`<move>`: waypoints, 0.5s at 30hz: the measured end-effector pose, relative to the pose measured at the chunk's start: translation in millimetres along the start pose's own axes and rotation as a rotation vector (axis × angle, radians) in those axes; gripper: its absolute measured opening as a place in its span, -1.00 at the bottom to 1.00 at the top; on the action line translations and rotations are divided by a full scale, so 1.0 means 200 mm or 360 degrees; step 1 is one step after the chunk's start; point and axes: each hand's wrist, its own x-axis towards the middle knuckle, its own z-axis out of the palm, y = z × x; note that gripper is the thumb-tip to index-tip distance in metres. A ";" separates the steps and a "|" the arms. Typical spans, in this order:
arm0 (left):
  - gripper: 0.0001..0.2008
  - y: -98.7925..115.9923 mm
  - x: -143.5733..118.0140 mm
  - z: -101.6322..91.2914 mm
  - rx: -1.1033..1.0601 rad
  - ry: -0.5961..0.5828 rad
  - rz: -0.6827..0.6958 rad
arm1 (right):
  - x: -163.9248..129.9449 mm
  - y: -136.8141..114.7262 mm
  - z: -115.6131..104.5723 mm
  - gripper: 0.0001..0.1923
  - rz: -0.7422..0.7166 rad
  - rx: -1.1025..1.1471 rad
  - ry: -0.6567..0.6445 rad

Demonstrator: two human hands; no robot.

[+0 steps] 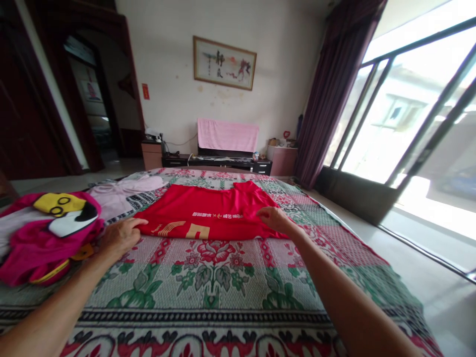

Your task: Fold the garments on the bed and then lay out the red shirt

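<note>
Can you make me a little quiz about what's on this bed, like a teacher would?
1. True or false: both hands are touching the red shirt.
2. What lies closest to the left hand, apart from the red shirt?
A. the pink and yellow garment
B. the framed picture
C. the purple curtain
3. Fill in: the red shirt lies flat on a ______ bedspread.

Key
1. True: the left hand is at its left edge and the right hand at its right edge.
2. A: it sits in a heap just left of that hand.
3. Floral: red flowers and green leaves.
</note>
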 end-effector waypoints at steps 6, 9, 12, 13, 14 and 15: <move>-0.60 0.09 0.09 -0.07 -0.0022 0.0219 -0.0008 | 0.15 -0.16 0.10 -0.71 -0.0037 -0.0045 -0.0048; -0.63 0.11 0.15 -0.02 0.0036 0.0108 0.0037 | 0.20 -0.18 0.15 -0.71 -0.0064 -0.0085 -0.0179; -0.64 0.10 0.19 0.06 0.0064 0.0056 -0.0008 | 0.22 -0.15 0.20 -0.71 -0.0036 -0.0076 -0.0230; -0.64 0.10 0.19 0.08 0.0075 0.0047 -0.0026 | 0.23 -0.13 0.21 -0.71 -0.0017 -0.0042 -0.0239; -0.64 0.09 0.20 0.10 0.0090 0.0035 -0.0047 | 0.23 -0.11 0.21 -0.71 0.0007 0.0011 -0.0251; -0.64 0.09 0.21 0.10 0.0110 0.0014 -0.0066 | 0.23 -0.09 0.21 -0.70 0.0035 0.0069 -0.0271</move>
